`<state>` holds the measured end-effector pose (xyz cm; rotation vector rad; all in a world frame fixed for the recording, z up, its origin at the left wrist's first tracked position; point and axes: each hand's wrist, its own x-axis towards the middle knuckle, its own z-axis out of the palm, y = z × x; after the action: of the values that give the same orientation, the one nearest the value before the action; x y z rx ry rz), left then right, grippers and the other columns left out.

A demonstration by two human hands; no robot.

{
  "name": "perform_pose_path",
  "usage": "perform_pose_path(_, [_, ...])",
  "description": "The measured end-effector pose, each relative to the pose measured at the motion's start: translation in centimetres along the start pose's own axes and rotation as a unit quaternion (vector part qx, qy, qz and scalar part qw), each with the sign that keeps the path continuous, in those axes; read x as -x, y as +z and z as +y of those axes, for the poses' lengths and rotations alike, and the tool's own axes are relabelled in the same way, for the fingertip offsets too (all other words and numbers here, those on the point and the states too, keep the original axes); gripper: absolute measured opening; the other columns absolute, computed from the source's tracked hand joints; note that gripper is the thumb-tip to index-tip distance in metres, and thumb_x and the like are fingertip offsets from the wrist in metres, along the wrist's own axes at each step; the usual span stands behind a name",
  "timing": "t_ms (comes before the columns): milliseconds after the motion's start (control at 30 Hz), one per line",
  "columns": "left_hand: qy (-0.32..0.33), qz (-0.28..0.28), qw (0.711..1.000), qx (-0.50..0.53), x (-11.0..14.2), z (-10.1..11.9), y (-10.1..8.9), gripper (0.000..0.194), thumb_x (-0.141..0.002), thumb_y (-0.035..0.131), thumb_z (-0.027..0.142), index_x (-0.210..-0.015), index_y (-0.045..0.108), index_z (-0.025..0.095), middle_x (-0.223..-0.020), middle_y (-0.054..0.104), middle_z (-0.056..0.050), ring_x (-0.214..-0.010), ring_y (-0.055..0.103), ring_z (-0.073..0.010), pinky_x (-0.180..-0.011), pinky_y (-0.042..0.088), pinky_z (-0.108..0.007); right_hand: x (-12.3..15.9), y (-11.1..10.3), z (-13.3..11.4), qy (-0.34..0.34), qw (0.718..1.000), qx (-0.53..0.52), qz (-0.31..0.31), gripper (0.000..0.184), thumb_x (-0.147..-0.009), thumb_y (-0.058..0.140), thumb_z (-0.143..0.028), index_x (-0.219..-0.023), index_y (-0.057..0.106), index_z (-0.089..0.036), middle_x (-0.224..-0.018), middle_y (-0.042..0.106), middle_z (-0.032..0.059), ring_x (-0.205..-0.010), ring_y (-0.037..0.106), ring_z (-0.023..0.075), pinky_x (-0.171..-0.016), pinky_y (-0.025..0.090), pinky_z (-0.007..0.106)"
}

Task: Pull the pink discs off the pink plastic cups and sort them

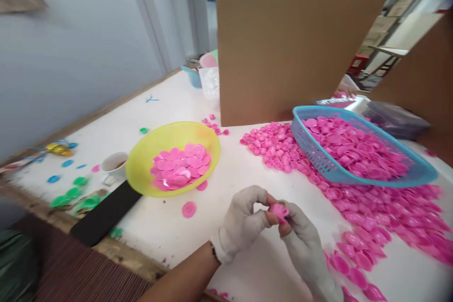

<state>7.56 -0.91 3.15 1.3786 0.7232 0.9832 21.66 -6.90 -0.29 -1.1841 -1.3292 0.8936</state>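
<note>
Between the fingertips of both hands is a small pink toy teacup with a ring-like handle. My left hand, in a white glove with bare fingertips, pinches it from the left. My right hand, gloved the same way, grips it from the right; some of its fingers are hidden. Flat pink discs lie in a yellow bowl left of the hands, and one loose pink disc rests on the table. A heap of small pink cups spreads beyond the hands.
A blue basket of pink spoon-like pieces stands at right, with more heaped around it. A brown board rises behind. Leftward are a white mug, a black strip and green discs. Another person's hand shows behind.
</note>
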Motion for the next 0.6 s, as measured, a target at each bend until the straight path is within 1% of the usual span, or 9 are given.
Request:
perform_pose_path(67, [-0.074, -0.019, 0.996, 0.051, -0.3, -0.9, 0.5, 0.013, -0.076, 0.061, 0.022, -0.085, 0.061, 0.013, -0.062, 0.058, 0.000, -0.053, 0.054, -0.0124, -0.055, 0.046, -0.026, -0.7, 0.1, 0.4, 0.049, 0.999, -0.007, -0.011, 0.028, -0.087, 0.052, -0.046, -0.090, 0.059, -0.020, -0.070, 0.058, 0.0015, -0.067, 0.055, 0.0158, -0.060, 0.046, 0.026])
perform_pose_path(133, [-0.086, -0.015, 0.996, 0.015, 0.1, -1.6, 0.7, 0.018, -0.081, 0.052, 0.023, -0.094, 0.060, 0.013, -0.061, 0.058, 0.000, -0.053, 0.056, -0.0138, -0.057, 0.048, -0.028, -1.2, 0.1, 0.8, 0.099, 0.994, -0.007, -0.045, 0.029, -0.087, 0.052, -0.047, -0.083, 0.058, -0.018, -0.063, 0.056, -0.0003, -0.060, 0.053, 0.0136, -0.056, 0.044, 0.025])
perform_pose_path(200, [-0.043, 0.017, 0.992, -0.113, 1.2, -2.0, 0.1, 0.023, -0.081, 0.054, 0.022, -0.101, 0.060, 0.014, -0.077, 0.064, -0.004, -0.067, 0.060, -0.0167, -0.068, 0.049, -0.031, -1.5, -0.3, 0.9, 0.141, 0.986, -0.006, -0.086, 0.032, -0.086, 0.053, -0.048, -0.077, 0.056, -0.018, -0.058, 0.054, -0.0014, -0.054, 0.051, 0.0123, -0.051, 0.042, 0.024])
perform_pose_path(267, [0.019, 0.031, 0.964, -0.264, 3.1, -2.0, -1.7, 0.027, -0.077, 0.059, 0.018, -0.104, 0.060, 0.016, -0.100, 0.062, -0.008, -0.084, 0.059, -0.0187, -0.080, 0.048, -0.032, -2.1, -1.5, 0.5, 0.163, 0.982, 0.007, -0.097, 0.031, -0.083, 0.056, -0.047, -0.073, 0.054, -0.018, -0.054, 0.052, -0.0023, -0.049, 0.050, 0.0117, -0.047, 0.040, 0.023])
perform_pose_path(300, [0.042, 0.019, 0.944, -0.328, 4.0, -1.9, -3.0, 0.024, -0.078, 0.057, 0.016, -0.102, 0.060, 0.017, -0.103, 0.061, -0.008, -0.091, 0.058, -0.0195, -0.084, 0.046, -0.032, -2.7, -2.4, 0.0, 0.154, 0.985, 0.015, -0.070, 0.028, -0.081, 0.059, -0.044, -0.072, 0.053, -0.018, -0.053, 0.052, -0.0027, -0.048, 0.051, 0.0114, -0.046, 0.041, 0.023])
perform_pose_path(367, [0.014, 0.034, 0.895, -0.445, 5.8, -1.8, -6.3, 0.020, -0.082, 0.048, 0.011, -0.096, 0.059, 0.018, -0.100, 0.059, -0.007, -0.089, 0.057, -0.0182, -0.083, 0.046, -0.032, -4.2, -4.7, -1.6, 0.095, 0.995, 0.004, 0.043, 0.021, -0.078, 0.063, -0.037, -0.076, 0.053, -0.019, -0.061, 0.057, -0.0005, -0.052, 0.056, 0.0127, -0.050, 0.046, 0.025])
perform_pose_path(433, [-0.042, 0.051, 0.838, -0.541, 6.9, -1.8, -9.7, 0.021, -0.084, 0.044, 0.009, -0.095, 0.059, 0.018, -0.101, 0.059, -0.007, -0.089, 0.057, -0.0186, -0.082, 0.045, -0.032, -6.0, -7.0, -3.5, 0.013, 0.983, -0.067, 0.169, 0.016, -0.079, 0.060, -0.031, -0.090, 0.053, -0.021, -0.089, 0.064, 0.0072, -0.075, 0.066, 0.0185, -0.064, 0.052, 0.031])
perform_pose_path(533, [-0.078, 0.056, 0.763, -0.639, 7.8, -2.0, -13.2, 0.027, -0.077, 0.044, 0.002, -0.093, 0.060, 0.018, -0.099, 0.059, -0.009, -0.095, 0.055, -0.0219, -0.087, 0.041, -0.035, -8.0, -8.9, -4.4, -0.038, 0.967, -0.131, 0.214, 0.027, -0.083, 0.054, -0.030, -0.108, 0.048, -0.025, -0.123, 0.055, 0.0120, -0.097, 0.064, 0.0221, -0.077, 0.053, 0.036])
perform_pose_path(600, [-0.083, 0.059, 0.760, -0.642, 8.1, -2.3, -13.7, 0.026, -0.074, 0.046, 0.000, -0.087, 0.061, 0.018, -0.094, 0.059, -0.009, -0.094, 0.055, -0.0234, -0.088, 0.039, -0.036, -8.8, -8.4, -2.9, -0.024, 0.978, -0.064, 0.198, 0.033, -0.081, 0.054, -0.033, -0.113, 0.048, -0.025, -0.118, 0.058, 0.0101, -0.086, 0.066, 0.0202, -0.073, 0.054, 0.037])
